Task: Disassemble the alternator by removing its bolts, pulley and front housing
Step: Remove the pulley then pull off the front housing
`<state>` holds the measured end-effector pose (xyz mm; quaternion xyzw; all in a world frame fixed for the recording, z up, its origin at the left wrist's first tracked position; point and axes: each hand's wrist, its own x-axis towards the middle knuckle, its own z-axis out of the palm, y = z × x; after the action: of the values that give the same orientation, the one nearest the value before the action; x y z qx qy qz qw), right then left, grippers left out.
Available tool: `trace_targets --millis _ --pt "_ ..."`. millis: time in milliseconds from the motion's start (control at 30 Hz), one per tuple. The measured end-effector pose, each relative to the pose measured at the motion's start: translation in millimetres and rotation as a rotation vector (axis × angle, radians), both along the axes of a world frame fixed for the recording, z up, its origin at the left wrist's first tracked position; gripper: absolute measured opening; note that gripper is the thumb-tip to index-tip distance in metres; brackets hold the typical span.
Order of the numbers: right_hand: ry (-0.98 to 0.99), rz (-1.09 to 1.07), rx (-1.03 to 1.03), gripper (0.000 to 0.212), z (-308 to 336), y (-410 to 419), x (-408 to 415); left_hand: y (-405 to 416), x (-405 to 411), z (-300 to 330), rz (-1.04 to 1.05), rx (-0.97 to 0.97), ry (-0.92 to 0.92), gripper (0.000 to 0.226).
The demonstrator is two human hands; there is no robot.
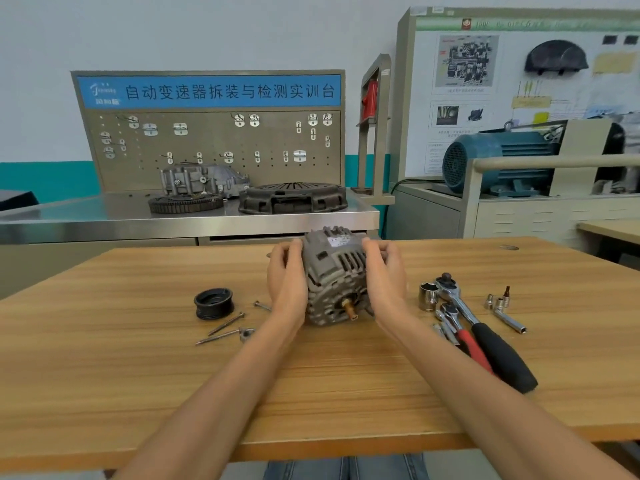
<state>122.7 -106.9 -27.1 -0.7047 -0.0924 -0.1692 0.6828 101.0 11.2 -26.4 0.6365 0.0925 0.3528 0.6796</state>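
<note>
i have the alternator (334,277) at the centre of the frame, on the wooden table (138,375), its bare shaft (349,308) pointing toward me and down. my left hand (285,275) cups its left flank and my right hand (382,275) its right flank, fingers of both curled over the upper rim, so it is clasped between my two palms. it looks like a solid lump of cast metal, so i judge it heavy and stiff, with ribbed, slotted sides that give my fingers a good hold; the seam between the front housing and the body is where i would pull, gripping the rim rather than the shaft. the casing is dull grey, vented all round, with a pale label on top. the black pulley (213,303) sits at centre left, well apart from it, and the long bolts (221,329) lie just below that, so i reckon the housing is what is left. ratchets and sockets (460,313) lie at centre right.
</note>
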Motion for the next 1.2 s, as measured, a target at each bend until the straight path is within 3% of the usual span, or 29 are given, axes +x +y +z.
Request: trace_targets --millis 67,167,267,400,500,633,733,800,933,1000,1067,1100,1200 --pt "0.01 0.035 0.1 0.022 2 -5 -6 -2 -7 -7 -0.009 0.075 -0.098 0.025" --pt "0.151 0.083 0.179 0.022 7 -19 -1 2 -8 -5 -0.048 0.228 -0.077 0.021" --pt "0.271 0.112 -0.001 0.042 30 -27 12 5 -7 11 -0.182 0.063 0.116 0.03" --pt "0.501 0.217 -0.199 0.071 54 -24 24 3 -12 45 -0.197 -0.263 0.535 0.068" --pt "0.527 0.095 -0.128 0.089 47 -19 25 -3 -20 56 -0.279 -0.256 0.601 0.053" --pt "0.387 0.101 0.111 0.036 28 -22 19 -17 -22 39 -0.166 -0.147 0.461 0.03" --pt "0.291 0.061 0.166 0.022 23 -22 14 -16 -20 27 -0.093 -0.185 0.31 0.038" --pt "0.224 0.056 0.183 0.018 22 -18 10 -14 -21 23 -0.075 -0.178 0.245 0.043" --pt "0.048 0.096 0.176 0.012 17 -14 13 -17 -26 1 0.03 0.063 0.057 0.047" --pt "0.067 0.16 0.163 0.013 19 -14 19 -12 -26 1 0.114 -0.034 0.012 0.049" --pt "0.118 0.205 0.143 0.019 20 -14 21 1 -22 7 0.209 -0.2 0.085 0.046" --pt "0.135 0.211 0.131 0.025 21 -13 22 8 -19 9 0.17 -0.263 0.143 0.045" --pt "0.234 0.152 0.06 0.042 27 -11 23 12 -15 8 -0.23 -0.411 0.299 0.046"
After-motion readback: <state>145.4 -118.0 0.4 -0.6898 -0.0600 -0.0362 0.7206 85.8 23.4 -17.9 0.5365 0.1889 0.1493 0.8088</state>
